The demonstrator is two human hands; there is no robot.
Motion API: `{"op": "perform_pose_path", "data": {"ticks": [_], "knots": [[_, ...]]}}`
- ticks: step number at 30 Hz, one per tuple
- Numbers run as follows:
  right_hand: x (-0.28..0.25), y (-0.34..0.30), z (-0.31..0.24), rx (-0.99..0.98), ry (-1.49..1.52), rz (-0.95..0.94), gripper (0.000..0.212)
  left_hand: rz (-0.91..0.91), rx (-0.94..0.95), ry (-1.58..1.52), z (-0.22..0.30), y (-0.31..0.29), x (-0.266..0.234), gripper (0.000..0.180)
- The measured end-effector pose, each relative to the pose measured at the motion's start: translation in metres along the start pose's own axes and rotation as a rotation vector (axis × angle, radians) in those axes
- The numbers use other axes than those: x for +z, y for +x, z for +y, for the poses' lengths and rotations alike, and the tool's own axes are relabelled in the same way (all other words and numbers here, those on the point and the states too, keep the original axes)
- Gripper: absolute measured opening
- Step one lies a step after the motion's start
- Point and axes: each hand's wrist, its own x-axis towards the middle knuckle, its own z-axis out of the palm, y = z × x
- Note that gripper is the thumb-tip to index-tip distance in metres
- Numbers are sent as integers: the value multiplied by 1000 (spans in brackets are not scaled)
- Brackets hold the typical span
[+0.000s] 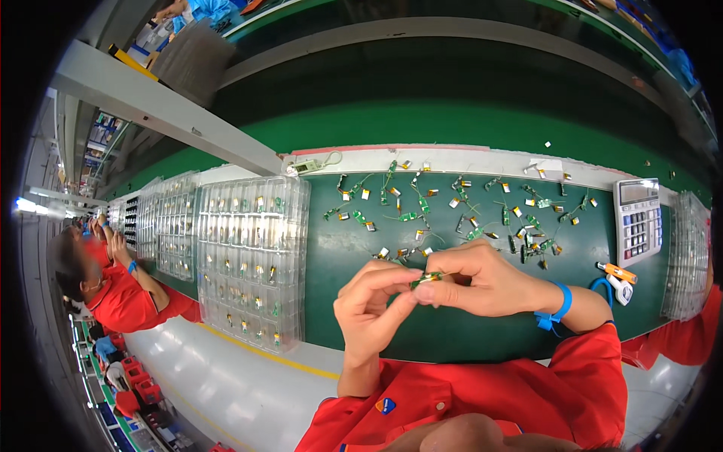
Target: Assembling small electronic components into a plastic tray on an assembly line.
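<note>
Both of my hands meet over the near part of the green work mat (339, 256). Between their fingertips is a small green circuit board (426, 279), partly hidden by the fingers. My left hand (371, 301) pinches its left end with thumb and forefinger. From the other side, the thumb and fingers of my right hand (482, 280) press on it. A blue wrist strap (561, 303) circles my right wrist. Just beyond my hands, several similar circuit boards (409, 217) with wires and small silvery battery cells lie scattered on the mat.
Left of the mat stand clear plastic trays (252, 248) with boards in their pockets. A calculator (639, 222), an orange-handled cutter (616, 272) and a white clip (620, 289) lie right. More clear trays (687, 256) stack beyond. A co-worker in red (124, 290) sits far left.
</note>
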Motion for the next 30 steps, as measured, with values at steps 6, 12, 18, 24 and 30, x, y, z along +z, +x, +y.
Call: {"op": "perform_pose_path", "data": {"ticks": [6, 12, 18, 24, 30], "knots": [[-4, 5, 6, -282, -173, 210, 52, 32, -58, -73, 5, 1, -10, 23], [-4, 7, 11, -563, -562, 255, 36, -3, -91, 8, 8, -1, -17, 24], [-1, 7, 9, -581, -594, 284, 20, -4, -81, 54, 8, -3, -21, 23], [-6, 7, 1, -528, -617, 295, 14, 33, -52, 92, 10, -6, -21, 23], [-12, 4, -9, -117, -350, 180, 10, 54, -18, 206, 9, 1, -18, 22]]}}
